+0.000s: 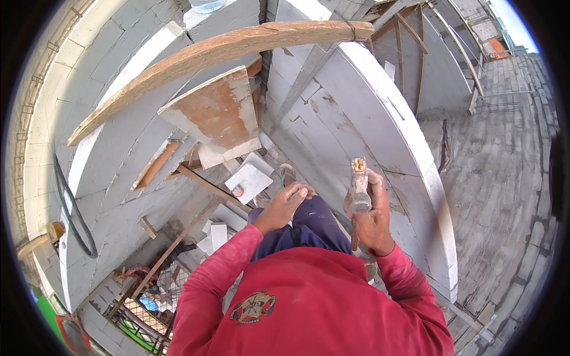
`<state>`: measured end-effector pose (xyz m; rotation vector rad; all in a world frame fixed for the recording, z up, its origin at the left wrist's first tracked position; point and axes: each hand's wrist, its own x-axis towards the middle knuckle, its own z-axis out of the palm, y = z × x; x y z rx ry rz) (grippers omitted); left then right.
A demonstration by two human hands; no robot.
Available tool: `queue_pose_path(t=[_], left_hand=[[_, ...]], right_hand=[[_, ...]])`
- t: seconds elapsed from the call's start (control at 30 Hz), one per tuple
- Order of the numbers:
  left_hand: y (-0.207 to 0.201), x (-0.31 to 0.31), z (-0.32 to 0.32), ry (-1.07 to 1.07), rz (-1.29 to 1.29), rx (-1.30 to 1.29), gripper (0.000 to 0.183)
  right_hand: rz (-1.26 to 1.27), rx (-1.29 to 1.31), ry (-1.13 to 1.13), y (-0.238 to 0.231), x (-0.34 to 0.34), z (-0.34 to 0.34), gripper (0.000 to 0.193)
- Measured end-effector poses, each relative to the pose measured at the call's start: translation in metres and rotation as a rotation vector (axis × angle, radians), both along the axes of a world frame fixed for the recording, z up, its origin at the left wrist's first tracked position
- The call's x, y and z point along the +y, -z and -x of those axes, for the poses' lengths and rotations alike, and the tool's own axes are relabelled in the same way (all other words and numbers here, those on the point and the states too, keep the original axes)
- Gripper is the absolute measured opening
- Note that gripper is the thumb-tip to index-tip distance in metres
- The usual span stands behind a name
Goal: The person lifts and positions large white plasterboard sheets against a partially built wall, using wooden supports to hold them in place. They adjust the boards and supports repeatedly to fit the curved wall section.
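Note:
My right hand [373,216] is closed around a hammer [360,199] just below its head, in front of the block wall on the right. The dusty metal head points up, with its round face toward me, and a bit of the brown handle shows under my fingers. My left hand [284,206] is beside my knee in dark blue trousers, its fingers curled together. Whatever they might hold is hidden. Both arms wear red sleeves, and sandalled feet show beyond my knees.
Pale block walls rise on the left and right [356,113]. A curved-looking timber [225,50] spans their tops. A wooden panel [214,110] leans below it. White block pieces [248,180] lie near my feet. A black cable loop [74,213] hangs at left.

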<state>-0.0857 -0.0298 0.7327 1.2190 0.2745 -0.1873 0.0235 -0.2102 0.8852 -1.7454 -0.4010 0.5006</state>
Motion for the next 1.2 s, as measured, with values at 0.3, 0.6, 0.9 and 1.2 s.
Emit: queue_pose_path(t=[0.3, 0.6, 0.9, 1.2], left_hand=[[0.059, -0.008, 0.058, -0.190, -0.577, 0.269, 0.039], [0.274, 0.098, 0.032, 0.178, -1.321, 0.002, 0.044], [0.474, 0.105, -0.136, 0.323, -1.489, -0.060, 0.042], [0.465, 0.101, -0.279, -0.389, -1.100, -0.351, 0.084]], right_hand=[[-0.254, 0.489, 0.175, 0.202, 0.077, 0.021, 0.055], [0.184, 0.919, 0.032, 0.405, 0.034, -0.043, 0.050], [-0.060, 0.880, 0.418, 0.680, 0.036, -0.100, 0.036], [-0.089, 0.663, 0.607, 0.802, 0.058, -0.096, 0.031]])
